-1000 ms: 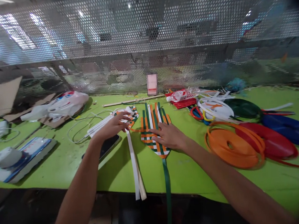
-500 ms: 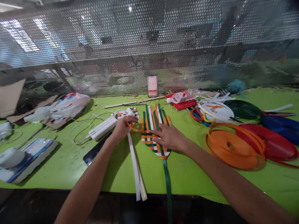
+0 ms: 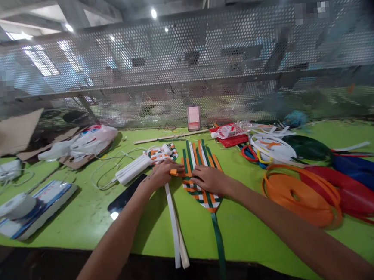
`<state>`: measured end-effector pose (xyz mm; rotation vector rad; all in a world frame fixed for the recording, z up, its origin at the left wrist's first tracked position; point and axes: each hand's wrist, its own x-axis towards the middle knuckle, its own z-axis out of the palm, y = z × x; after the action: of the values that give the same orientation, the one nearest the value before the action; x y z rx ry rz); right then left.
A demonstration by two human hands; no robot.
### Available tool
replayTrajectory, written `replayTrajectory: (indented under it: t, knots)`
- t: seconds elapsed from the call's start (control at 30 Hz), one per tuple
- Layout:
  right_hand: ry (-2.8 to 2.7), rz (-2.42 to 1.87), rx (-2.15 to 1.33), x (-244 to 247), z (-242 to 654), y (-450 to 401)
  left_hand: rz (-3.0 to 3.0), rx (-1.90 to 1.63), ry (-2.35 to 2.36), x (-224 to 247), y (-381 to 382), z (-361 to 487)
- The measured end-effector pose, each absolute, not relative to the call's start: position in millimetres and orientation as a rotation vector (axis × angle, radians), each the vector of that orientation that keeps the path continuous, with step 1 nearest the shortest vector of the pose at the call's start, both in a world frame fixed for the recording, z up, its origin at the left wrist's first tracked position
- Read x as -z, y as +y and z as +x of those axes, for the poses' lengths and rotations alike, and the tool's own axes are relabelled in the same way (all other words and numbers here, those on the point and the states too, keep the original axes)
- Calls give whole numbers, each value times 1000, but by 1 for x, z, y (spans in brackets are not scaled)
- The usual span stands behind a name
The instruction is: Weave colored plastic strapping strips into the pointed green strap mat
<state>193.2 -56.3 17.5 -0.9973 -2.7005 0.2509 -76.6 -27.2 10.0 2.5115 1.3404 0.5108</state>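
Note:
A woven piece of orange, white and green strips lies on the green table, with loose strip ends pointing away and a long green tail hanging over the front edge. My left hand is at its left side, fingers closed on an orange strip. My right hand rests on top of the weave, its fingers bent and pressing on the strips; some strips are hidden under it. White strips run from below my left hand to the table's front edge.
Orange, red, blue and green coils lie at the right. Left are a white power strip, a dark phone, plastic bags and a tissue pack. A perforated metal screen stands behind.
The view has tilted up. My left hand has moved nearer the weave, and the orange strip's loop beside it now shows as a short end. My right hand's fingers are more bent.

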Motion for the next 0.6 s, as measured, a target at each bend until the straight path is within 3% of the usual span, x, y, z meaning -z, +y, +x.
replayTrajectory:
  t: [0.6]
  knots:
    - [-2663,-960,-285,-8,199,-61,2132,-702,989,-18,-27,-82]
